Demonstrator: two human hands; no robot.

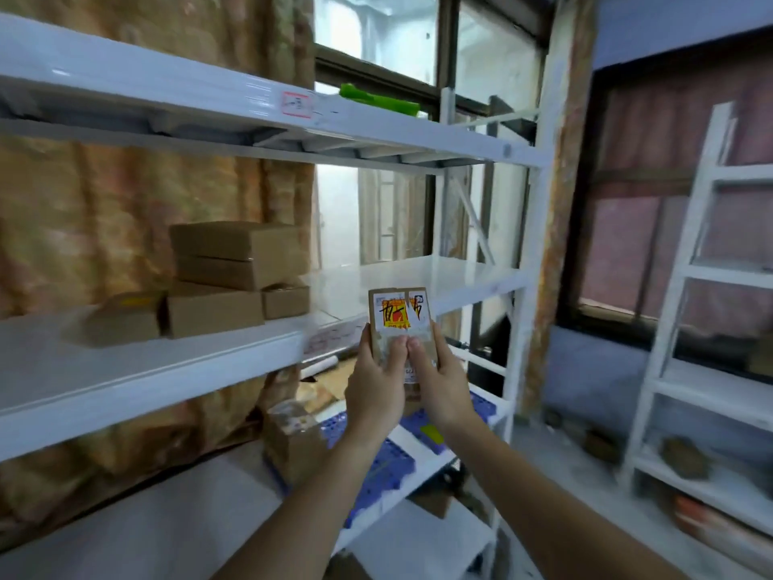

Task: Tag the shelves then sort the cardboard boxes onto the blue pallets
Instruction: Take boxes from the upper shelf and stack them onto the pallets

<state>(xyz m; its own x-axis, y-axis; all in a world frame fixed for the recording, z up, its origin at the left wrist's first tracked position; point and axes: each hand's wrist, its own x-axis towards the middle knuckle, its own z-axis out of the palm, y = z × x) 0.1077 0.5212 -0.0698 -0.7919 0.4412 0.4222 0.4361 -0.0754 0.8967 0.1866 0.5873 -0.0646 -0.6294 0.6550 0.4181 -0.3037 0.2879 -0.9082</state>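
Observation:
I hold a small cardboard box (399,318) upright in front of the middle shelf, its labelled face with red, yellow and black marks toward me. My left hand (374,385) grips its left side and my right hand (439,383) grips its right side, thumbs on the front. The white shelf unit (146,362) carries a stack of plain cardboard boxes (234,278) on its middle level. A red-bordered tag (297,104) sticks on the upper shelf's front edge. A blue pallet (389,462) lies on the lower shelf, with a taped cardboard box (293,441) on it.
A green object (378,100) lies on the top shelf by the window. A yellow patch (433,433) sits on the blue pallet. A second white rack (711,370) stands at the right with dark items low down. Papers and a white roll (320,366) lie behind the pallet.

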